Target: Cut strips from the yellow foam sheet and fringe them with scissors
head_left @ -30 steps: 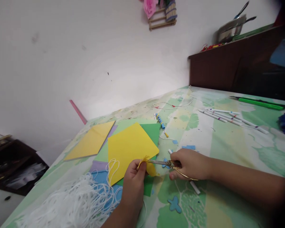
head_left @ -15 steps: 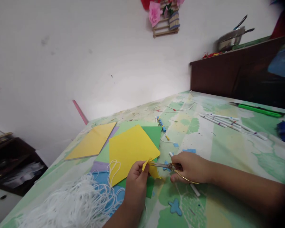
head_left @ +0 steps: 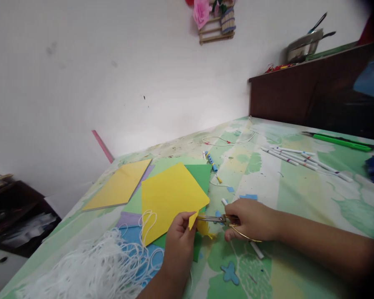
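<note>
Between the fingers of my left hand (head_left: 181,236) is pinched a small yellow paper piece (head_left: 193,220). My right hand (head_left: 252,219) grips a pair of scissors (head_left: 216,219) by gold-coloured handles, and the blades reach left to the paper beside my left fingertips. More yellow paper with a cut edge hangs just below the blades. A large yellow sheet (head_left: 171,195) lies behind my left hand, over a green sheet (head_left: 199,176). Beneath my right hand a white stick (head_left: 256,250) shows at both ends. A blue butterfly-like cutout (head_left: 230,273) lies in front of it.
A tangled heap of white string (head_left: 90,265) is at the left front. Further back lie a yellow pad (head_left: 118,185), a blue-and-yellow decorated tube (head_left: 211,161), several white sticks (head_left: 293,158) and a green utility knife (head_left: 343,142). A dark cabinet (head_left: 299,95) borders the table.
The yellow piece at my left fingertips has shifted slightly, and the loose paper under the blades hangs a little differently. Both hands keep their hold. The view has moved slightly.
</note>
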`<state>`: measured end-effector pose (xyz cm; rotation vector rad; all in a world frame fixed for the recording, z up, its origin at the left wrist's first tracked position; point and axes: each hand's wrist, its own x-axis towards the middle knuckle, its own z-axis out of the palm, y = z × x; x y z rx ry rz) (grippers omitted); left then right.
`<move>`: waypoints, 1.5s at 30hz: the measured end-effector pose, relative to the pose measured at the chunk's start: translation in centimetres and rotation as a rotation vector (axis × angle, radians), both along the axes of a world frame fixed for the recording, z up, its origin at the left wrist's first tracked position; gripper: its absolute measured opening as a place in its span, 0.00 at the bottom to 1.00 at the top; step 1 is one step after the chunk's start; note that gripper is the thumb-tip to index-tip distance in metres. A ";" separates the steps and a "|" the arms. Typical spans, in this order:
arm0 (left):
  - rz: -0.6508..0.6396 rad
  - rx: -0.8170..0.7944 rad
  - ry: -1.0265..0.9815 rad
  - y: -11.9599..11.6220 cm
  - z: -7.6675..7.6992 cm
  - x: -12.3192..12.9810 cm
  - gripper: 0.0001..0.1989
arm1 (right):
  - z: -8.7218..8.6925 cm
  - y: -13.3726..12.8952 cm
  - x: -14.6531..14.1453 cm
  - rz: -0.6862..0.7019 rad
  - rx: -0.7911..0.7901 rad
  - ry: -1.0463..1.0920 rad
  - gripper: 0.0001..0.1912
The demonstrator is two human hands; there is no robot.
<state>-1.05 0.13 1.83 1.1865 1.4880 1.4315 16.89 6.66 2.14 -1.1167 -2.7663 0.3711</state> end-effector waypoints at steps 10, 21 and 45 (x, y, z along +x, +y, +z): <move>0.017 0.018 0.014 0.1 0.0 0.0 0.04 | 0.1 -0.1 -0.1 -0.025 -0.006 -0.021 0.23; -0.006 -0.032 -0.119 0.2 -0.8 -0.2 0.07 | 0.1 -0.3 -0.3 -0.062 -0.004 -0.039 0.23; 0.006 0.032 -0.353 0.8 -1.3 -0.1 0.06 | 0.5 0.2 0.3 -0.008 -0.104 0.006 0.22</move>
